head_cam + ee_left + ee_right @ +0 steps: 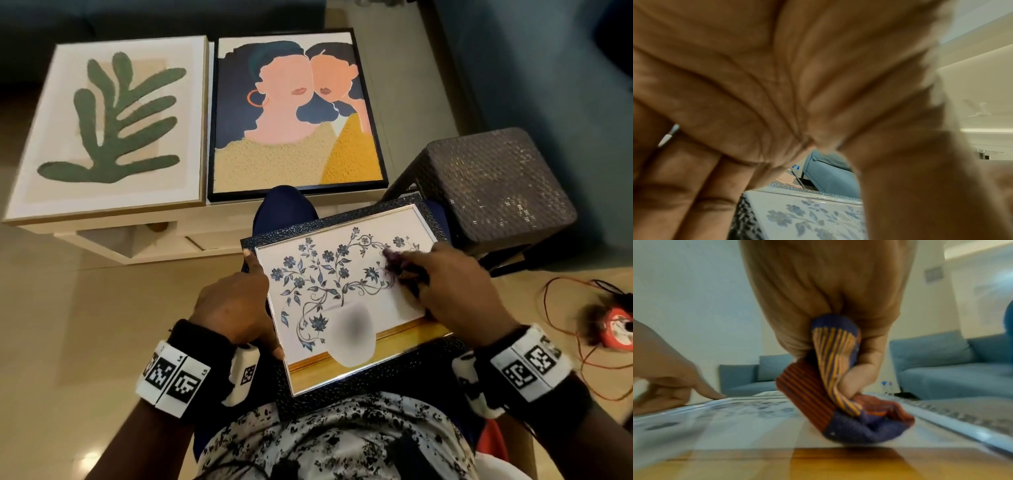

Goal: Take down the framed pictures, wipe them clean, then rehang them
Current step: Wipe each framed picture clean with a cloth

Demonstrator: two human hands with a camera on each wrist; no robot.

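A dark-framed picture of blue flowers in a vase [346, 294] lies flat on my lap. My left hand [239, 301] grips its left edge, thumb on the glass; the left wrist view shows that hand [797, 162] close up above the floral picture [807, 216]. My right hand [455, 284] holds a bunched striped cloth [402, 267] and presses it on the glass near the right side. In the right wrist view that hand [838, 369] has its fingers curled round the orange, yellow and purple cloth [838, 402], which touches the picture [735, 418].
Two other framed pictures lie on a low white table [144, 236]: a green leaf print [113, 123] and a two-faces print [294, 116]. A dark woven stool [493, 188] stands at my right. Cables and an orange device [616, 325] lie on the floor. Blue sofas [941, 361] stand beyond.
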